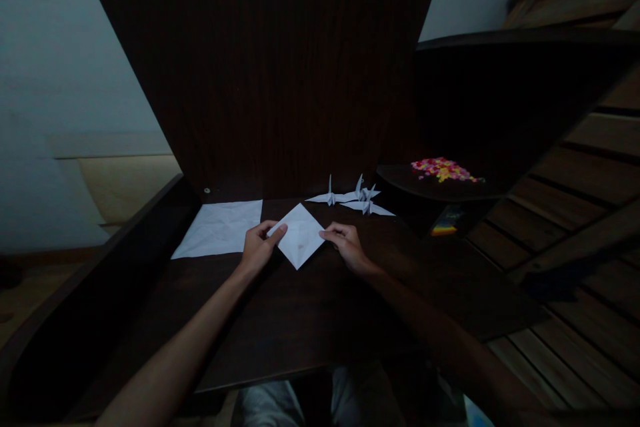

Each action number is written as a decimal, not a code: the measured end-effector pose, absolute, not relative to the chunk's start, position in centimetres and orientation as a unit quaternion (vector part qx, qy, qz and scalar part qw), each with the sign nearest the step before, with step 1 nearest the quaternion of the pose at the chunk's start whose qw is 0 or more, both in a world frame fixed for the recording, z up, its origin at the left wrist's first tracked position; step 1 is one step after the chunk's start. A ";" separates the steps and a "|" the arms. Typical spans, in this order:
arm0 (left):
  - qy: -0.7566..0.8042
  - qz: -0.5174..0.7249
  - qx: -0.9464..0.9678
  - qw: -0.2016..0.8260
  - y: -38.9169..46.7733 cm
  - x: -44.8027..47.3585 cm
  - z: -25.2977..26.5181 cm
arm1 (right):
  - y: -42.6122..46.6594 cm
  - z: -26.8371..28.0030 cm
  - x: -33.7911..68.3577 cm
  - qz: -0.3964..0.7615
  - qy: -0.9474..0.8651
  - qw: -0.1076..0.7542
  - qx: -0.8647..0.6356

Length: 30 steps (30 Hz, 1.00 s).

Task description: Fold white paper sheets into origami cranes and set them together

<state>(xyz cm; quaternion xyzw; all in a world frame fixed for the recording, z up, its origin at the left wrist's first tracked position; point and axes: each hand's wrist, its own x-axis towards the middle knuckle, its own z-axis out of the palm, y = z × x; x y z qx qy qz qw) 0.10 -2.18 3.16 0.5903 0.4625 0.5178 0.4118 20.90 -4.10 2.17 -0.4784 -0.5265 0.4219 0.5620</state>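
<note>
A folded white square of paper (300, 240) is held up over the dark desk, turned so that one corner points toward me. My left hand (260, 243) pinches its left corner, thumb on top. At the right corner, my right hand (345, 243) grips the paper between thumb and fingers. Faint crease lines run across its face. Just behind it stand several white paper cranes (367, 205), grouped against the back panel. To the left of my left hand lies a larger white sheet (220, 227), flat but wrinkled.
A dark wooden desk top (280, 327) lies under my hands, with a raised side panel (100, 293) on the left and a tall back panel (260, 80). On a rounded shelf (400, 180) at the right sits a pile of small pink and yellow pieces (443, 169).
</note>
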 end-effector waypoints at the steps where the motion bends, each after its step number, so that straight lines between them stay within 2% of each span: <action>1: 0.463 0.522 0.586 0.413 -2.1 0.1 3.1 | -4.1 2.2 20.8 0.416 -0.526 0.567 -0.479; 9: 0.474 0.538 0.565 0.408 -2.0 0.1 2.9 | -4.2 2.1 20.7 0.378 -0.568 0.582 -0.443; 14: 0.451 0.539 0.547 0.454 -1.9 0.0 2.8 | -3.8 1.5 20.7 0.347 -0.570 0.593 -0.452; 17: 0.453 0.525 0.575 0.434 -2.2 -0.1 3.2 | -3.7 1.4 20.6 0.338 -0.555 0.608 -0.456; 23: 0.400 0.550 0.666 0.308 -2.7 -0.2 4.2 | -4.2 2.2 20.4 0.422 -0.521 0.606 -0.428; 30: 0.399 0.549 0.663 0.317 -2.5 -0.1 3.7 | -4.1 2.1 20.9 0.476 -0.501 0.595 -0.409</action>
